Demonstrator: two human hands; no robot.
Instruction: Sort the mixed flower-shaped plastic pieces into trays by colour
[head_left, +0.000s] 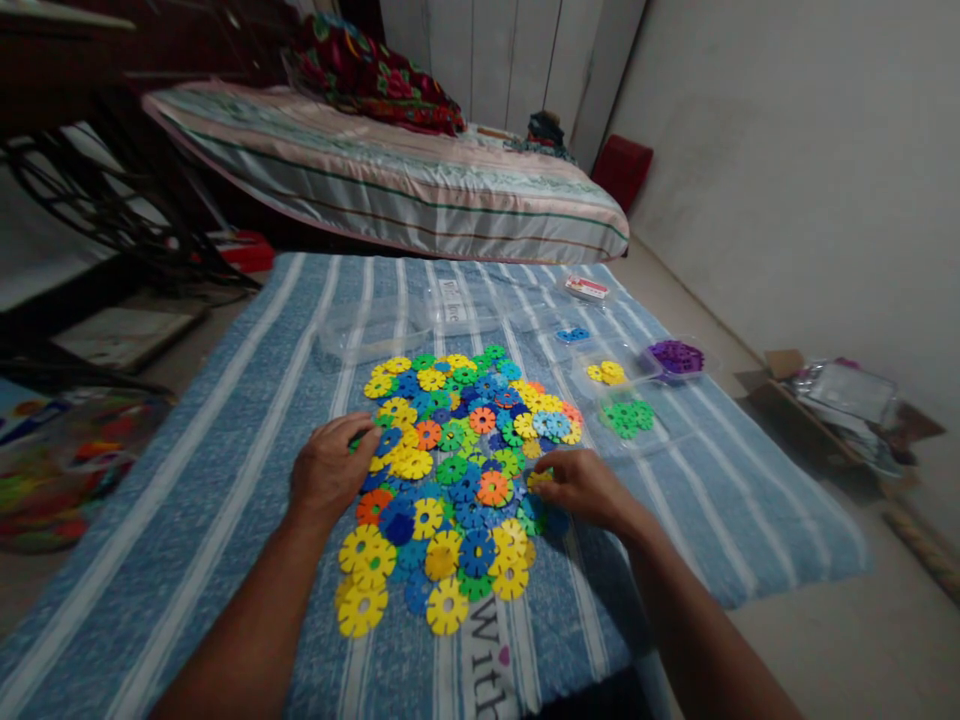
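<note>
A spread pile of notched plastic discs (451, 470) in yellow, green, blue and orange lies on the striped blue cloth (247, 450). At the pile's left edge is my left hand (330, 468), its fingers curled; a bit of a green disc (355, 443) shows between thumb and fingers. My right hand (581, 485) reaches into the pile's right side, thumb and fingertips closed on a yellow disc (538, 481). Clear trays on the right hold purple discs (676, 358), green discs (628, 418), yellow discs (606, 373) and blue discs (572, 335).
Clear plastic tubs (367, 345) stand behind the pile. A red and white packet (586, 288) lies near the far edge. Beyond is a bed (420, 200); a cardboard box (847, 420) sits on the floor at right. A treadle stand (97, 200) is at left.
</note>
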